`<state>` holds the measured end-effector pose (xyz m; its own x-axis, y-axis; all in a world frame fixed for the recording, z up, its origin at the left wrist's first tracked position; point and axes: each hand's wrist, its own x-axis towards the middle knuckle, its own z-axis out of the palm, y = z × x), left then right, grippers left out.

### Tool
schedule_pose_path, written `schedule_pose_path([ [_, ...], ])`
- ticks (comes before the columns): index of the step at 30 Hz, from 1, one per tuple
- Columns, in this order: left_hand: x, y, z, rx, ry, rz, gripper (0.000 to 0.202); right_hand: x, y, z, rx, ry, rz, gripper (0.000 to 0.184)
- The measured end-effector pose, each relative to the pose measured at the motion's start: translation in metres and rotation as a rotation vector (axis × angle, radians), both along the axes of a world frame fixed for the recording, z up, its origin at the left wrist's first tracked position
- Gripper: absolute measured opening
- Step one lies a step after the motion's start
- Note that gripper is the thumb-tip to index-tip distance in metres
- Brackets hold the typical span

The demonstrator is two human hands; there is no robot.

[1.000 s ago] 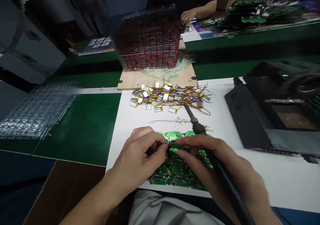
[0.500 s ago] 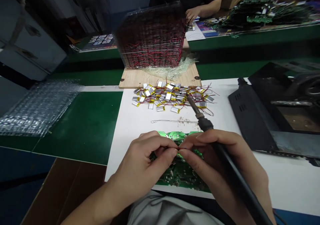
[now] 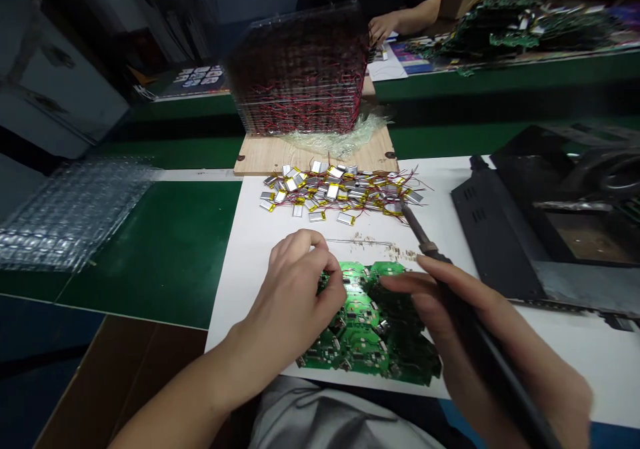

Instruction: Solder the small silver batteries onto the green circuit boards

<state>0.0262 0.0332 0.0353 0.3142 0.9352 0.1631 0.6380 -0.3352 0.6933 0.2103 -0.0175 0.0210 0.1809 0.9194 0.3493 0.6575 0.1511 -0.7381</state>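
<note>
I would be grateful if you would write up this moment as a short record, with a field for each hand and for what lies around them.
Left hand: left hand, fingers curled against a green circuit board
Right hand: right hand, holding a soldering iron above the board
Nearby: small silver batteries with red wires, heaped on a white sheet
Beyond: clear trays stacked on a wooden board
Co-worker: a hand at the far bench

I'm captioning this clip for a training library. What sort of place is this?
Probably an electronics assembly workshop: a soldering iron in the right hand, green circuit boards under the left hand, and a heap of small wired pouch batteries.
</note>
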Motion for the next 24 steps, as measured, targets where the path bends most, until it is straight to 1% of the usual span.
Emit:
schedule_pose_path([
  [1, 0.001, 0.002, -0.002, 0.02, 0.032, -0.021, 0.016, 0.004, -0.004, 0.0, -0.03, 0.006, -0.074, 0.034],
  [2, 0.002, 0.004, -0.004, 0.036, 0.055, -0.036, 0.017, 0.007, -0.008, 0.0, -0.041, 0.02, -0.12, 0.035],
  [3, 0.003, 0.006, -0.006, 0.042, 0.073, -0.047, 0.017, 0.011, -0.011, 0.0, -0.031, 0.036, -0.119, 0.037],
  [5, 0.005, 0.007, -0.008, 0.031, 0.088, -0.056, 0.017, 0.019, -0.017, -0.003, 0.016, 0.067, -0.03, 0.037],
  [7, 0.006, 0.008, -0.01, 0.011, 0.079, -0.058, 0.017, 0.026, -0.02, -0.006, 0.033, 0.052, 0.074, 0.033],
  [11, 0.007, 0.008, -0.01, -0.011, 0.052, -0.078, 0.017, 0.039, -0.024, -0.014, 0.033, -0.004, 0.151, 0.028],
  [13, 0.007, 0.008, -0.01, -0.026, 0.039, -0.087, 0.017, 0.045, -0.025, -0.019, 0.048, -0.099, 0.201, 0.031],
  [15, 0.007, 0.008, -0.01, -0.054, 0.023, -0.09, 0.017, 0.051, -0.027, -0.025, 0.031, -0.207, 0.272, 0.036],
  [17, 0.007, 0.008, -0.01, -0.085, 0.006, -0.087, 0.016, 0.056, -0.028, -0.03, 0.01, -0.254, 0.337, 0.038],
  [19, 0.007, 0.008, -0.01, -0.108, -0.006, -0.078, 0.016, 0.058, -0.029, -0.036, 0.029, -0.268, 0.355, 0.039],
  [21, 0.006, 0.007, -0.011, -0.114, -0.019, -0.072, 0.015, 0.058, -0.03, -0.04, 0.089, -0.318, 0.365, 0.043],
  [24, 0.005, 0.007, -0.012, -0.111, -0.026, -0.077, 0.015, 0.056, -0.032, -0.042, 0.119, -0.35, 0.346, 0.048],
])
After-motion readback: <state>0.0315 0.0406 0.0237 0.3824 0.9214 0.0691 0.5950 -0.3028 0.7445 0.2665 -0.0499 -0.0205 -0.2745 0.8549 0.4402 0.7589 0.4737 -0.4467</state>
